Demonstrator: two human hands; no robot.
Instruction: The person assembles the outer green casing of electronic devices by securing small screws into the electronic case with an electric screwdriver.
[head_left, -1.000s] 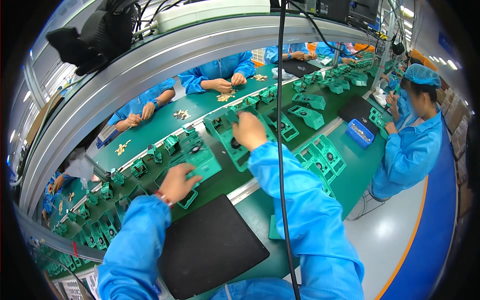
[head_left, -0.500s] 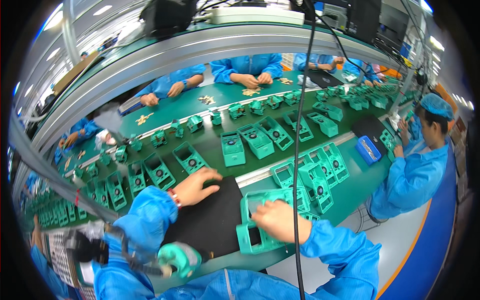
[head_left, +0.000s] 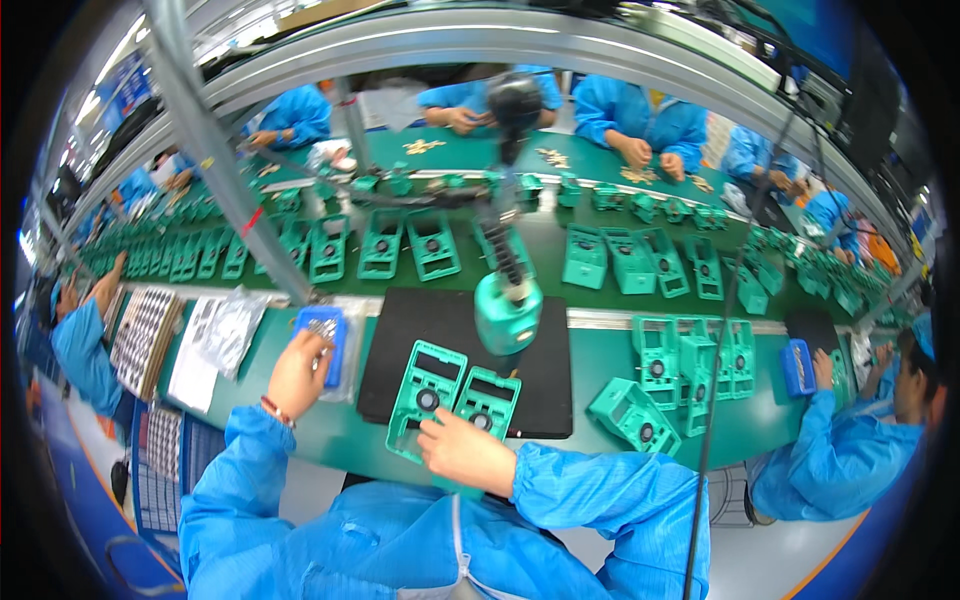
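My left hand (head_left: 300,372) is over a blue bin (head_left: 338,345) of small metal pieces, its fingers bent down into it; what they pinch is hidden. My right hand (head_left: 465,452) grips the lower part of a green plastic housing (head_left: 432,375) with a round black part in it. Right beside that housing lies a second green housing (head_left: 490,395), partly behind my fingers. Both rest on the front of a black mat (head_left: 400,320). Just beyond them, a green-bodied tool (head_left: 507,315) hangs from a dark coiled cord (head_left: 505,250) above the mat.
More green housings (head_left: 655,370) lie to the right, and a row (head_left: 385,245) stands on the far strip. A bagged item (head_left: 230,330) lies left of the bin. A metal post (head_left: 225,150) rises at left; a black cable (head_left: 722,350) hangs at right. A co-worker (head_left: 850,450) sits at right.
My left hand has moved from above the mat to the blue bin. The right hand has brought green housings from the mat's right edge onto its front. My view has swung left.
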